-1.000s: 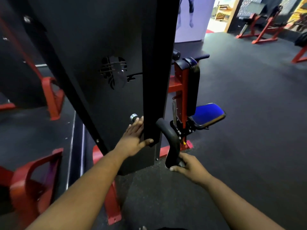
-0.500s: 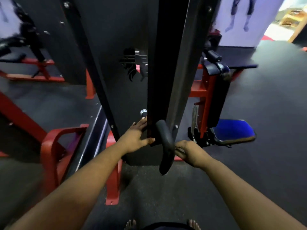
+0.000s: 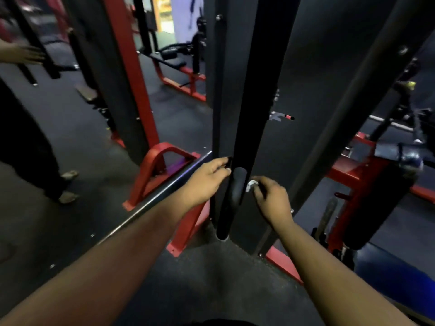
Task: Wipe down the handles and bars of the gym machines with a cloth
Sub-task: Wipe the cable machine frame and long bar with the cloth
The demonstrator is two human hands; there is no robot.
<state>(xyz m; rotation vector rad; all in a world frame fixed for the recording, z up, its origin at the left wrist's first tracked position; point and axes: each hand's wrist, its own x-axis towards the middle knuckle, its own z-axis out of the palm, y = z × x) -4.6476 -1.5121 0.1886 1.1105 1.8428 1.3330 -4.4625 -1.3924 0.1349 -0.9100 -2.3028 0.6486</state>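
Here, at frame centre, the right hand pinches a small white cloth against the black handle; the left hand, fingers curled, steadies the upright. Best wrap and stroke downward.

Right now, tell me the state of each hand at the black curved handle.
Left hand: fingers curled on the black upright post's edge.
Right hand: pinching a small white cloth against the black curved handle.
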